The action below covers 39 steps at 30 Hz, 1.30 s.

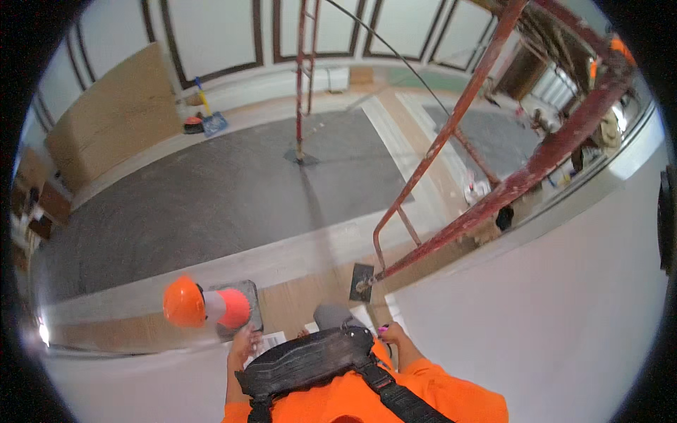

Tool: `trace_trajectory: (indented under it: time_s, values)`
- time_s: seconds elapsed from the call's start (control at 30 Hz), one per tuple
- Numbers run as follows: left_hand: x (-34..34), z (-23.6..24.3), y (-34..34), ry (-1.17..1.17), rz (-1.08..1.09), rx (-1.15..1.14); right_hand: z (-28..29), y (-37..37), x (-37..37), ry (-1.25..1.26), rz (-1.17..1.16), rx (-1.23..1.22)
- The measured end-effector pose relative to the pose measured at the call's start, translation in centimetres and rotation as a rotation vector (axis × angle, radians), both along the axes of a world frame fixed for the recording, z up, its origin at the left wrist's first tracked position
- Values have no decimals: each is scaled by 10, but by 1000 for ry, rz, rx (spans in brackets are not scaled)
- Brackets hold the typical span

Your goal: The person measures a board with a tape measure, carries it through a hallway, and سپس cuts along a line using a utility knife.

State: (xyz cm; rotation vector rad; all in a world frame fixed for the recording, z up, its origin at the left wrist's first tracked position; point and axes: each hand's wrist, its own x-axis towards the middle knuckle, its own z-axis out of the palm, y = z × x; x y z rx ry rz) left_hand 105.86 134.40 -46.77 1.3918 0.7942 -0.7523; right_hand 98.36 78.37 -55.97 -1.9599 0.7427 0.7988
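My right hand (393, 335), at the lower middle beside the black chest pack (303, 359), is closed on a small pink object (383, 329). My left hand (245, 340) has its fingers loosely apart, near white sheets (271, 342) and the dark base (250, 299) of an orange cone (234, 310). An orange hard hat (185, 301) sits at the cone's narrow end. A grey shape (330, 315), perhaps my knee or leg, shows just above the pack.
Red scaffolding (458, 127) rises at right, one foot plate (362, 282) near my right hand. Grey screed (211, 190) covers the floor ahead. A tan board (113, 116), blue shovel (214, 123) and panelled wall (211, 32) stand behind. A white surface (536, 296) fills the lower right.
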Motion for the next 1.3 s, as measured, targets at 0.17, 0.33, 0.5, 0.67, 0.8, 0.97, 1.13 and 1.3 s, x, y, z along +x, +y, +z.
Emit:
trace_trajectory:
  time_s: [0.17, 0.33, 0.5, 0.67, 0.8, 0.97, 1.13, 1.3]
  values:
    - [180, -4, -45, -91, -58, -138, -39, -19, 23, 352, -47, -167]
    - [283, 7, -145, 40, -59, -161, -36, -20, 166, 83, -55, -210]
    - [393, 32, -226, 79, -242, -177, 36, 64, 416, -180, -5, -27]
    - [518, 30, -292, 147, -85, -177, 73, 109, 557, -415, 26, 119]
    - [628, -7, -307, 27, -9, -320, 98, 80, 651, -281, 50, 582]
    - [787, -4, -380, 177, -440, 96, 65, -41, 691, -415, -503, 107]
    - [929, -56, -423, 172, -1132, 558, 6, -133, 622, -104, -1428, 191]
    - [994, -75, -516, 77, -1320, 728, -58, -191, 514, 170, -1061, -163]
